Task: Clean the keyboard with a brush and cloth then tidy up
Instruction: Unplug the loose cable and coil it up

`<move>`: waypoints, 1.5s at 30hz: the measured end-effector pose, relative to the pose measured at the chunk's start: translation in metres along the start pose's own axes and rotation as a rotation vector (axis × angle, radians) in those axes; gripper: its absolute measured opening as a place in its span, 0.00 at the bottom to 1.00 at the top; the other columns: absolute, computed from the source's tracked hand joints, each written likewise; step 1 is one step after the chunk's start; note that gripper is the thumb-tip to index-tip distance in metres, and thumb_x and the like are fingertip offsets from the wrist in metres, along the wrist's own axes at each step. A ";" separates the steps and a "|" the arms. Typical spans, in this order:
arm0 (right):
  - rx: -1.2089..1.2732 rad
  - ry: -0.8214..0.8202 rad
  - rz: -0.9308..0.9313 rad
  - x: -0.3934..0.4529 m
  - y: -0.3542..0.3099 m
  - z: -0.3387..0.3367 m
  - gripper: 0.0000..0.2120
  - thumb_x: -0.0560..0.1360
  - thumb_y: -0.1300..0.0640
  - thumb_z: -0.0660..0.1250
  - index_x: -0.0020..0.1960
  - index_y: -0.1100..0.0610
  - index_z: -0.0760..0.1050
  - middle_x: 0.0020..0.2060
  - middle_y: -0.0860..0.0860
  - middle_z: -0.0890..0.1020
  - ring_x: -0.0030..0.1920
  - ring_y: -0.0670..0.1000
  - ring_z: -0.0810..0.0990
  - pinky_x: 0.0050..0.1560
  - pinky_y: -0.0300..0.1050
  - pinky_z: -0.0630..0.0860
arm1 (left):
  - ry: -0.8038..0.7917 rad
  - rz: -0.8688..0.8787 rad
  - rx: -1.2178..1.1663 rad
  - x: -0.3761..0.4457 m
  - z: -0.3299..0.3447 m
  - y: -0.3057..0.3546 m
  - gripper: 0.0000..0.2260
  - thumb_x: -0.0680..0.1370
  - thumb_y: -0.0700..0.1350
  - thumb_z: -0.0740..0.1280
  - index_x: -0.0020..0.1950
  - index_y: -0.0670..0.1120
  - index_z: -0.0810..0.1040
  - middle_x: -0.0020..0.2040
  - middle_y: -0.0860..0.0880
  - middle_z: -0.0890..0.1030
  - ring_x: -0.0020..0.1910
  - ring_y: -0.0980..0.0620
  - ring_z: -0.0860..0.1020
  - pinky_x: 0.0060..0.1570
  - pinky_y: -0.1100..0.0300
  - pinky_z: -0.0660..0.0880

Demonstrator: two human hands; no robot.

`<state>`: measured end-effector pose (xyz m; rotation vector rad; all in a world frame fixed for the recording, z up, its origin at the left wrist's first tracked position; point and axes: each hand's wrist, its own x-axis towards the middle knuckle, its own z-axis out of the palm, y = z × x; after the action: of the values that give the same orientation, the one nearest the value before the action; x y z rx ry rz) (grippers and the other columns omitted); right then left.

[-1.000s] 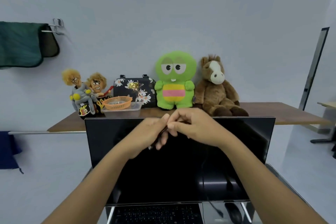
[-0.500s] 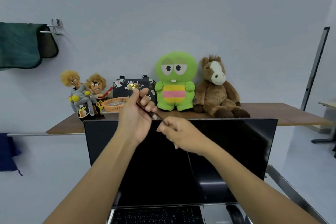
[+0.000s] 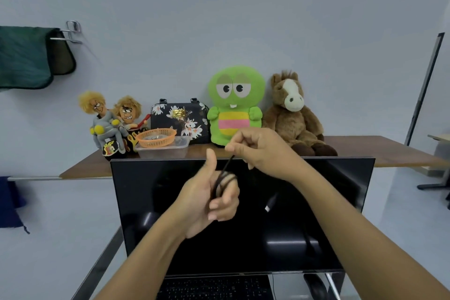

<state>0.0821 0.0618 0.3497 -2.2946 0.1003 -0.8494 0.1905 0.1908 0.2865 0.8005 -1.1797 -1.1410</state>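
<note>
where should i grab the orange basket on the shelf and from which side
Take the orange basket by its near rim, coming from above and the front. It sits in a clear plastic tub, so its sides are partly walled in, while the flared rim stands clear. The dolls crowd its left and the floral bag stands behind, so the front edge looks most open.

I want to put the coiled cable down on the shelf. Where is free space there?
The wooden shelf is bare right of the brown horse plush, to its right end. A smaller bare strip lies at the left end, left of the two dolls. From dolls to horse it is crowded.
</note>
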 end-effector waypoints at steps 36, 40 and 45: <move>-0.397 -0.097 -0.061 -0.044 0.003 0.029 0.22 0.72 0.49 0.71 0.65 0.46 0.71 0.55 0.40 0.74 0.54 0.39 0.68 0.55 0.35 0.70 | 0.159 -0.265 -0.078 0.009 0.001 -0.002 0.45 0.73 0.73 0.43 0.49 0.33 0.79 0.40 0.36 0.80 0.36 0.41 0.77 0.40 0.51 0.73; -0.402 -0.075 0.012 -0.048 0.009 0.026 0.09 0.74 0.50 0.67 0.54 0.48 0.78 0.45 0.42 0.77 0.42 0.38 0.72 0.42 0.33 0.66 | 0.055 -0.342 -0.193 0.005 -0.007 0.000 0.51 0.70 0.75 0.41 0.52 0.30 0.79 0.43 0.33 0.80 0.39 0.39 0.81 0.41 0.52 0.78; -0.117 0.023 0.286 -0.051 0.013 0.030 0.05 0.75 0.57 0.67 0.43 0.59 0.76 0.28 0.46 0.79 0.28 0.39 0.75 0.32 0.31 0.69 | 0.084 -0.320 -0.039 0.007 -0.006 -0.005 0.44 0.75 0.72 0.42 0.43 0.35 0.80 0.39 0.36 0.78 0.36 0.44 0.80 0.39 0.56 0.77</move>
<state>0.0616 0.0839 0.2972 -2.3048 0.4874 -0.7368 0.1952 0.1823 0.2827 1.0223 -0.9784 -1.3731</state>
